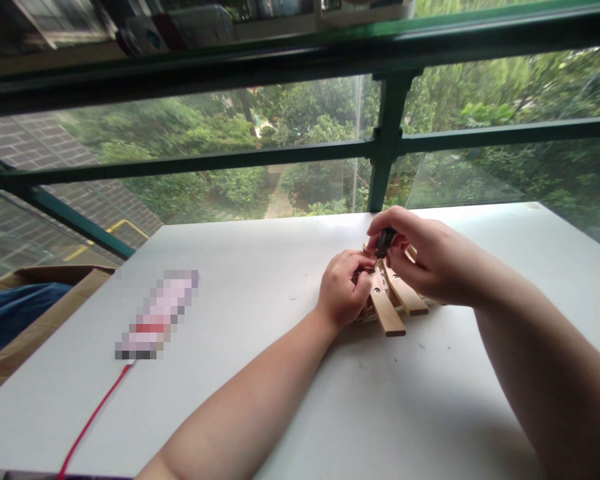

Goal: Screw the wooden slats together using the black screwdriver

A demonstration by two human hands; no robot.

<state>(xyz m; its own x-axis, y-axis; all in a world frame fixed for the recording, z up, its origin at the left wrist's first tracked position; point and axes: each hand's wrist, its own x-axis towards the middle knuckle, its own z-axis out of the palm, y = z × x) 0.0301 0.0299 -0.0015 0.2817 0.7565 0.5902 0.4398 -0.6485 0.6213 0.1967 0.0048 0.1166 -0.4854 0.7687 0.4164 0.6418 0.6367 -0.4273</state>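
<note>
On the white table a small wooden assembly lies with two light wooden slats pointing toward me. Small dark round screw heads or holes show on the slats. My right hand grips the dark handle of a screwdriver, tilted with its shaft pointing down at the left slat. My left hand is closed on the assembly's left side, its thumb and forefinger close to the screwdriver's tip. Something dark shows between those fingers, too small to name. My hands hide much of the assembly's far part.
To the left, a pixelated flat object lies on the white table, with a red cable running from it. A cardboard box with blue cloth stands beyond the left edge. Green-framed windows rise behind the table.
</note>
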